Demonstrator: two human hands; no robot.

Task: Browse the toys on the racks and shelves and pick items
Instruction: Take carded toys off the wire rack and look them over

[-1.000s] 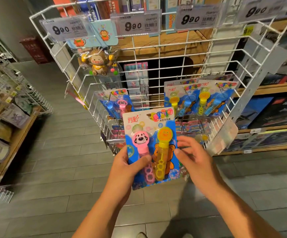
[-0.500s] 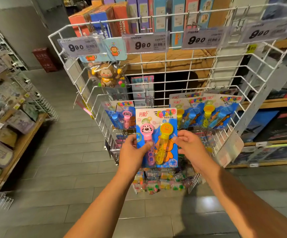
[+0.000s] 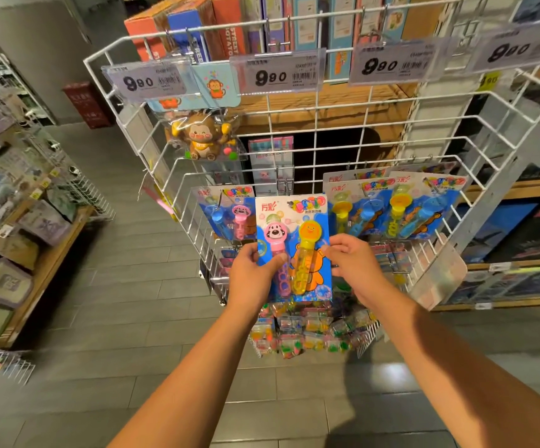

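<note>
Head view shows you holding a blue cardboard blister card with two bubble wands, one pink with a dog face and one yellow (image 3: 294, 250), up in front of the white wire display rack (image 3: 178, 176), level with the row of matching cards hanging on its lower hooks. Your left hand (image 3: 250, 273) grips the card's left edge, thumb laid across the pink wand's tube; your right hand (image 3: 352, 263) pinches the right edge between fingertips and thumb. Both grips are clenched on the card, neither released.

Expect it to be light. The card back looks thin and likely bends if you squeeze mid-panel, while the clear plastic bubbles over the wands are probably glossy and a little slippery, and may dent under pressure. Keep your hold on the cardboard margins, as you have now, or wrap one hand around the lower half where the tubes stiffen the pack. The top strip, where such cards usually have a hang slot, is probably the weakest part, so avoid pulling it hard against a hook.

A bagged brown monkey toy (image 3: 202, 137) hangs on the upper row, under the 9.90 price tags (image 3: 276, 72).
</note>
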